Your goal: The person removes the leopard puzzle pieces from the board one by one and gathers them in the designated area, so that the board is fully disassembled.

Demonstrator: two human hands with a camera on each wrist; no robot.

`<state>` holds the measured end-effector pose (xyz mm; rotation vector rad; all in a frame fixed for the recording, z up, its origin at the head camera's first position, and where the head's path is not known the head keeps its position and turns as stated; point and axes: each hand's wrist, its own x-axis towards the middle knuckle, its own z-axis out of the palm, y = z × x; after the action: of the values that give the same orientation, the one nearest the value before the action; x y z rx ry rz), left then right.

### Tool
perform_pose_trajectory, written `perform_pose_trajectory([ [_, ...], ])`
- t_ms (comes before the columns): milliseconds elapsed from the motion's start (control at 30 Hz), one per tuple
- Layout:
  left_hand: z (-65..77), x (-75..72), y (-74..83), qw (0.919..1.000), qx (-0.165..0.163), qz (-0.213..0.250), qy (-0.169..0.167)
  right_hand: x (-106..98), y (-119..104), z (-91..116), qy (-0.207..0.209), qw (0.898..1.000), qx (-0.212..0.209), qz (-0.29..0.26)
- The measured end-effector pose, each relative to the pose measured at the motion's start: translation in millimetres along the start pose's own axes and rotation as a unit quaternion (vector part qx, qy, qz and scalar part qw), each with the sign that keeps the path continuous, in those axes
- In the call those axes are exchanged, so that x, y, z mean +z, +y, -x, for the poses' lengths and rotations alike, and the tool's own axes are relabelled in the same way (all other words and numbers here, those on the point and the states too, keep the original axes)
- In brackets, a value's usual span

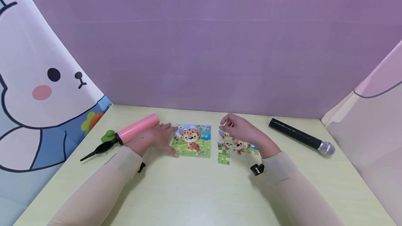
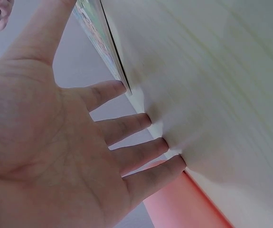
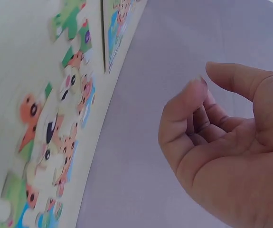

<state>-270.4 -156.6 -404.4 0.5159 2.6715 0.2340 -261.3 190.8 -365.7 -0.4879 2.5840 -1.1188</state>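
My left hand point(image 1: 157, 138) spreads its fingers on the table, thumb and index at the left edge of a square picture board point(image 1: 192, 141) with a spotted leopard cub on it. In the left wrist view the straight fingertips point(image 2: 116, 88) touch the tabletop and the board's edge. My right hand point(image 1: 243, 129) hovers above loose jigsaw puzzle pieces point(image 1: 224, 157) right of the board. Its fingers point(image 3: 183, 102) are loosely curled, a gap shows between thumb and index, and nothing is held. Part of the pieces is hidden under this hand in the head view; the right wrist view shows leopard faces on them.
Left of my left hand lies a pink balloon pump point(image 1: 138, 128) with a black nozzle, beside a small green object point(image 1: 108, 135). A black microphone point(image 1: 298, 134) with a silver head lies on the right. A purple cloth point(image 1: 201, 44) hangs behind the table point(image 1: 191, 194).
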Motion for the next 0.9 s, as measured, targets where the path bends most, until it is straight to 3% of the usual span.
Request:
perform_pose_trajectory([
  [267,0.2,-0.2,0.8,1.0,0.001,-0.001,-0.001,11.2,-11.7,-13.2,-0.005,0.999,0.017,-0.026],
  [700,0.9,0.8,2.2,1.0,0.004,-0.002,0.0,45.6,-22.1,-34.4,-0.037,0.995,-0.024,-0.087],
  [900,0.7,-1.1,2.4,1.0,0.004,0.003,0.002,63.7,-30.9,-44.9,-0.058,0.993,-0.024,-0.096],
])
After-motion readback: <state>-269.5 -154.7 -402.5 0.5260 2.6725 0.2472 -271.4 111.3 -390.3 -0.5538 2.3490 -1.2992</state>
